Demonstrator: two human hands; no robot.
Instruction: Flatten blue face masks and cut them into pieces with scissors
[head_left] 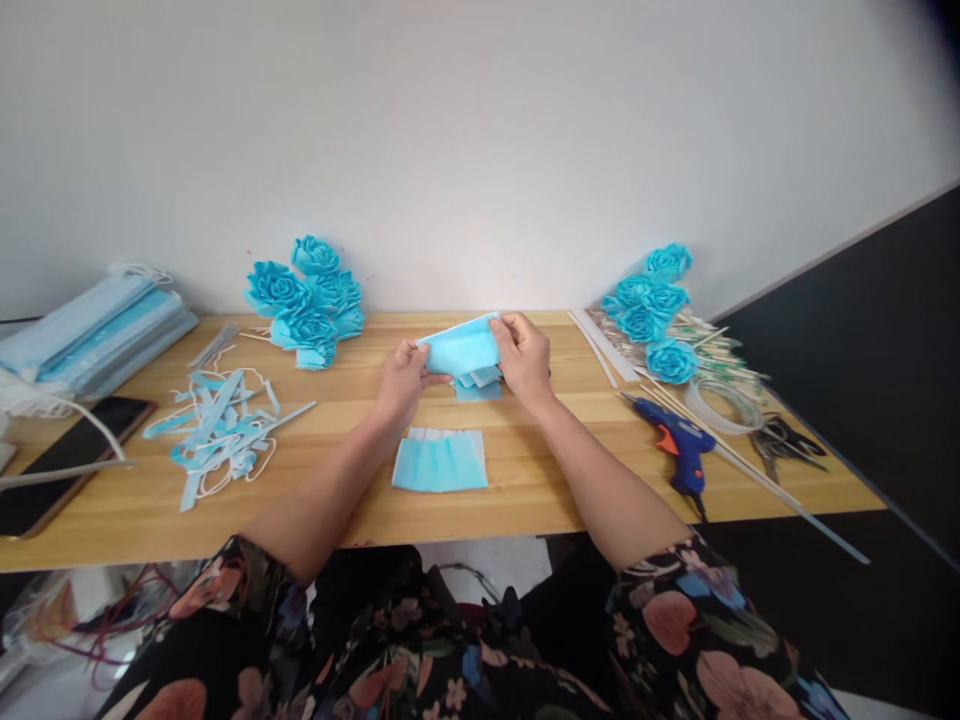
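A light blue face mask piece with a white edge is stretched between my two hands above the table. My left hand pinches its left end. At the upper right corner my right hand grips it between thumb and fingers. No ear loops show on it. Below and partly behind it lie several small blue cut pieces. Nearer to me, a flat blue mask piece rests on the wood, with a white layer showing at its top edge.
On the left are blue fabric flowers, cut strips with ear loops, a mask stack and a phone. To the right lie a blue glue gun, more flowers, sticks, a tape roll and scissors.
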